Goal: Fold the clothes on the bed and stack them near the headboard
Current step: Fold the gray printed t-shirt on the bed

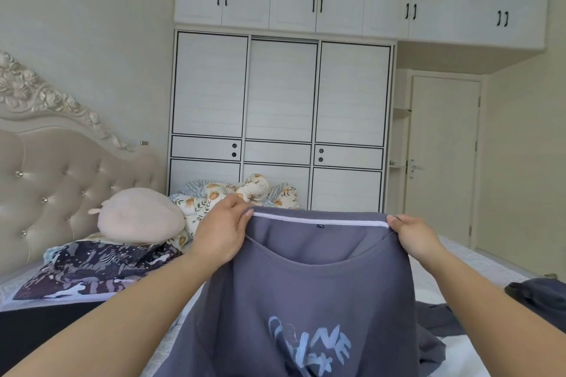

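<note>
Both hands hold a grey-purple sweatshirt (pixel 306 291) up by its shoulders, above the bed (pixel 465 257). The left hand (pixel 222 234) has its fingers curled over the top edge at one end of the white neck tape (pixel 318 220), thumb pressed on the near side of the cloth, so the fabric is pinched between them. The right hand (pixel 413 237) pinches the other end of the same tape in the same way, its fingers closed on the cloth. Between the two sets of fingers the neckline runs taut and nearly level, and the round collar sags just below it. The garment hangs down from the fingers toward the camera, with pale blue lettering (pixel 309 349) low on its front. Beyond the left fingers lies a floral quilt (pixel 245 193), bunched at the far side of the bed. Out past the left hand's knuckles sits a pink round cushion (pixel 141 216), and below that a dark patterned garment (pixel 98 269) lies flat near the tufted headboard (pixel 61 180). Below and outward of the right fingers, a dark grey garment (pixel 539 294) lies crumpled at the bed's edge. A white wardrobe (pixel 281 95) stands well behind both hands, with a closed door (pixel 444 156) beyond the right fingers.
</note>
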